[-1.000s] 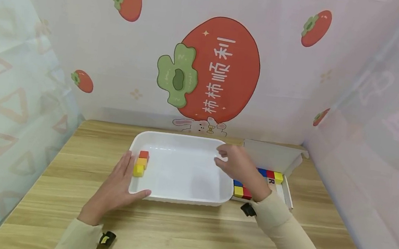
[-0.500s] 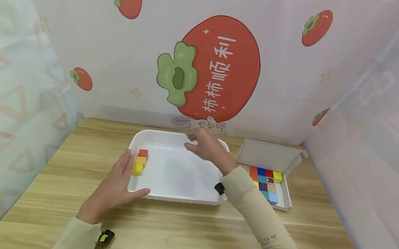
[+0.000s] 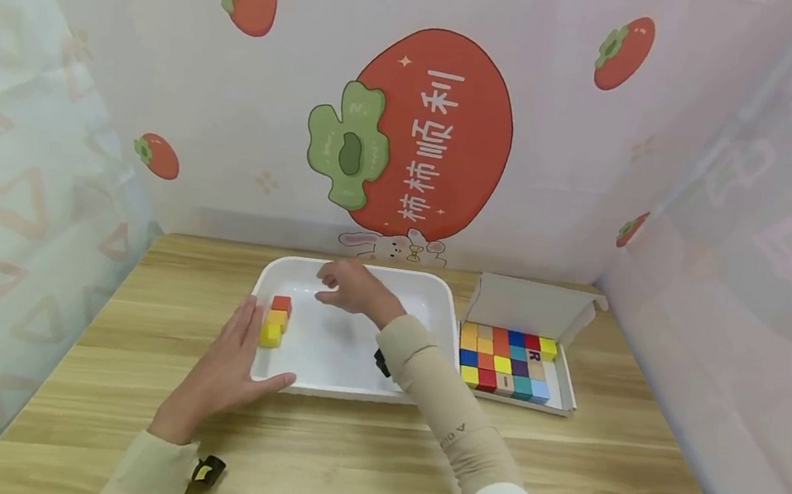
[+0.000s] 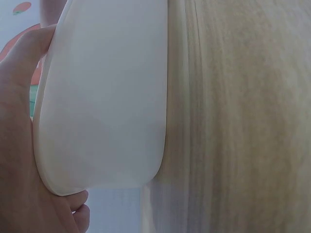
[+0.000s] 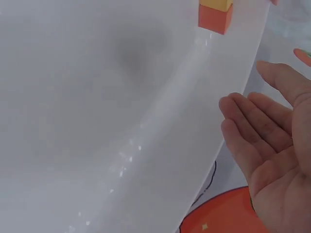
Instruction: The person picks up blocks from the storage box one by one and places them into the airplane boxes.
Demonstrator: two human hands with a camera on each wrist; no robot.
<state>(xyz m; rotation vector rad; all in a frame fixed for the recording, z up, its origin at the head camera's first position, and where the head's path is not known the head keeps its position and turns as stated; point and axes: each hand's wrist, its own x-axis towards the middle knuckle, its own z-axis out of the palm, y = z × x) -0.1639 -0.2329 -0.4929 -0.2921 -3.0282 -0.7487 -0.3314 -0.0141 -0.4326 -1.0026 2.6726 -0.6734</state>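
Note:
A white tray (image 3: 351,358) sits on the table. My left hand (image 3: 218,370) rests at its front left corner, with straight fingers along the left rim and the thumb over the front rim. In the left wrist view, the tray's outer wall (image 4: 107,97) lies beside that hand. Over the back half of the tray is my right hand (image 3: 353,287), holding nothing, its fingers loosely bent; its palm (image 5: 282,179) faces the camera in the right wrist view. Inside the tray, a red block (image 3: 281,304), an orange block (image 3: 277,319) and a yellow block (image 3: 270,336) stand in a row by the left wall.
Right of the tray stands a white cardboard box (image 3: 559,389) with its lid (image 3: 526,308) raised, holding rows of coloured blocks, one marked R. Wooden tabletop (image 3: 353,458) extends in front. A printed cloth backdrop (image 3: 550,217) hangs behind, with cloth at both sides.
My right hand has moved left, from beside the box across the tray, uncovering the blocks in the box. The left hand and the three blocks in the tray stay in place.

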